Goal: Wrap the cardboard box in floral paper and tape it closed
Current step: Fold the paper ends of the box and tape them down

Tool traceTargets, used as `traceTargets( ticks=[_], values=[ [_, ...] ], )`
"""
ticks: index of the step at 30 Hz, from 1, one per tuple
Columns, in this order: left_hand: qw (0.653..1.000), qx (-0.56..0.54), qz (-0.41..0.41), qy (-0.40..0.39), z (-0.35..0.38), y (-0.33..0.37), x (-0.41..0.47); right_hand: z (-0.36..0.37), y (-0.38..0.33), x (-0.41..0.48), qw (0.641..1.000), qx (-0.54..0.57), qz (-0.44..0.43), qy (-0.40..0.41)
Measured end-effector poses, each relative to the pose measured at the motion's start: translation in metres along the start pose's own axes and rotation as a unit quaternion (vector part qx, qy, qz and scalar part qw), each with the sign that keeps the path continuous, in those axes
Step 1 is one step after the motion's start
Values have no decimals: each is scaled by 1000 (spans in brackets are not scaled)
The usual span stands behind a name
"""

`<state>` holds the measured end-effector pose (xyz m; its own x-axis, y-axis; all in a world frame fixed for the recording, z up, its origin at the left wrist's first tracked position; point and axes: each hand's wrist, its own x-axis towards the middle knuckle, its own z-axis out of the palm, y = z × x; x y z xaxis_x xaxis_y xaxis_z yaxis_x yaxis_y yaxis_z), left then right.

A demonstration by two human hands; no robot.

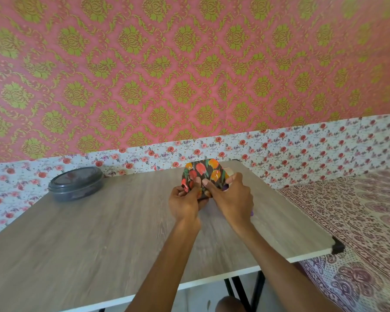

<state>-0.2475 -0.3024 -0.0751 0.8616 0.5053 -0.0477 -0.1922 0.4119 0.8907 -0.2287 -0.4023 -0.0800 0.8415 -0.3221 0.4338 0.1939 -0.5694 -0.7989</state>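
Two bare hands are working on one small parcel over the far right part of a wood-grain surface (99, 233). The left hand (185, 202) and the right hand (233, 199) are both gripping a single sheet of dark floral paper (204, 171), printed with orange and red blooms. The paper is covering the one box, which is sitting out of sight beneath it. Both thumbs are pressing side by side against the near face of the paper, almost touching, while the other fingers are curling round the parcel's left and right ends. Whether the parcel is resting on the surface or being held just above it cannot be told.

One pale edge (229, 171) is showing just behind the paper at its right, too small to identify. One purple object (251, 213) is peeking out from under the right hand, mostly hidden.

Well apart to the left, one round dark container (76, 183) with a closed lid is sitting near the surface's far edge. One black corner cap (338, 247) is covering the near right corner. One bed (358, 210) with a maroon printed sheet is lying just beside the surface on the right. A wall (189, 64) papered in pink and green is rising behind, with a white rose-print band along its base. One knee (230, 305) is showing at the bottom.
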Motion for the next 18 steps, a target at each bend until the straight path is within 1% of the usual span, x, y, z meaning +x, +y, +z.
traceTargets(
  ticks=[3, 5, 7, 9, 11, 12, 13, 15, 16, 18],
  values=[
    [1000, -6, -5, -3, -2, 0, -2, 0, 4, -4, 1000, -4, -4, -15],
    [1000, -14, -8, -8, -3, -1, -5, -4, 8, -5, 999, 11, 11, -48],
    [1000, -14, -11, 2, -2, 1, -7, -11, 8, -3, 994, 37, 20, -100],
    [1000, -9, -11, 11, -1, 2, -9, -18, 9, 0, 983, 89, 8, -161],
    [1000, -8, -11, 9, -3, 3, -7, -20, 7, 3, 960, 200, 16, -198],
    [1000, -5, -14, 4, -5, 3, -7, -18, 7, 5, 948, 248, 33, -196],
    [1000, -1, -18, -4, -7, 4, -6, -16, 5, 7, 945, 269, 51, -180],
    [999, 23, -24, -18, -12, 5, -3, -9, 6, 13, 958, 247, 61, -134],
    [998, 55, -25, -22, -15, 8, -3, -7, 6, 16, 963, 239, 54, -115],
    [991, 134, -9, -21, -24, 16, -1, -3, 4, 20, 964, 241, 25, -107]
  ],
)
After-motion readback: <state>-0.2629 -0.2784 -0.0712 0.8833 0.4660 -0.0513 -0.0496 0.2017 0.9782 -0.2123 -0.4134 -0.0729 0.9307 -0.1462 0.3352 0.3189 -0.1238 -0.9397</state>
